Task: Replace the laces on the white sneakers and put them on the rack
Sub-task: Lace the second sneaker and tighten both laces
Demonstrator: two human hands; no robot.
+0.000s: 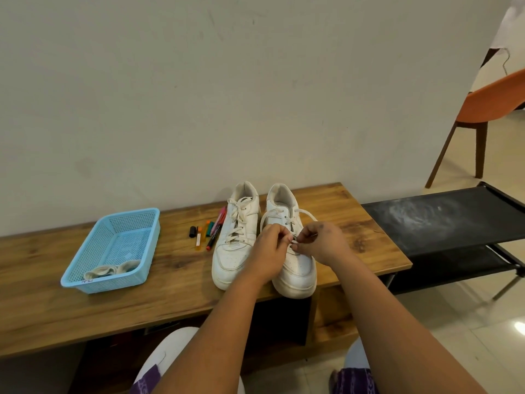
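Lace [308, 215] on right sneaker [295, 260], pinched by left hand [268, 251] and right hand [319, 243]

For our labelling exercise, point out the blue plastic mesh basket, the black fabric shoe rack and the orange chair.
blue plastic mesh basket [85, 245]: head view, left wall.
black fabric shoe rack [443, 223]: head view, top shelf.
orange chair [494, 100]: head view, seat shell.

Wood-grain bench [326, 206], perforated plastic basket [85, 268], matt black cloth rack [443, 220].
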